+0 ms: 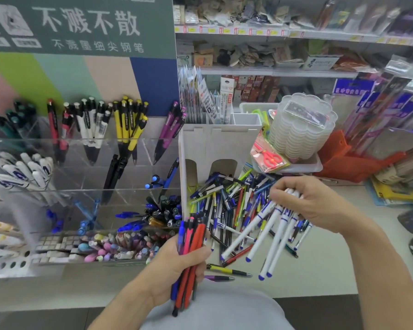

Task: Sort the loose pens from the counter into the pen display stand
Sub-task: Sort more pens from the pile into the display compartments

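— Where are we?

— I've got my left hand (177,265) clenched round a bundle of red and blue pens (190,256), my right hand (312,203) gripping a fan of white blue-capped pens (270,232). The loose pile of mixed pens (227,206) lies on the pale counter (320,270).

— Next?

— I'd say carry the white ones left to their matching slot in the clear acrylic display stand (81,182). The white cardboard holder (215,148) stands between.

One head-worn camera looks forward and down, close over the counter (320,270).
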Available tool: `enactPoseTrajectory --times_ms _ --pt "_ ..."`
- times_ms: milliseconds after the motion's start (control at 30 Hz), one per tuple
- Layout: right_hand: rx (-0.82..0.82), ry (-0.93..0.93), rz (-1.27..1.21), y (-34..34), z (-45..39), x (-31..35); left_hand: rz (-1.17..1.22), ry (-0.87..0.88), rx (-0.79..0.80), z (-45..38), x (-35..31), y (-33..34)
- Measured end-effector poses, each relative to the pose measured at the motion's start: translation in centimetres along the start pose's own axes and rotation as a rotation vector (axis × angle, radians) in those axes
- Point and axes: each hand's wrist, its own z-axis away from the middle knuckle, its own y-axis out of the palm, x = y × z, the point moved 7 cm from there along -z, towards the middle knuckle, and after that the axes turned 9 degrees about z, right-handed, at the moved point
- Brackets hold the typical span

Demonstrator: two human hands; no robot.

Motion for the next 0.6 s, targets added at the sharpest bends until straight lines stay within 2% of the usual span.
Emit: enactPoseTrajectory --times_ms 100,200,333,433,600 --pt "0.212 -0.016 0.046 3.9 0.1 0.4 0.042 0.026 -0.018 -0.2 -0.1 0.3" --pt "0.345 -0.033 0.068 8.3 -0.2 1.2 -0.137 0.013 0.004 -0.2 -0.2 1.2" --pt "0.225 -0.074 0.164 10.5 -0.8 1.9 -0.214 -0.008 0.026 -0.2 -0.3 1.7" --pt "0.12 -0.091 0.093 11.3 -0.5 2.5 -0.157 -0.014 0.023 0.0 -0.1 1.3" --pt "0.153 -0.109 -0.109 12.2 0.4 2.5 -0.064 -0.015 0.072 0.2 0.4 1.1"
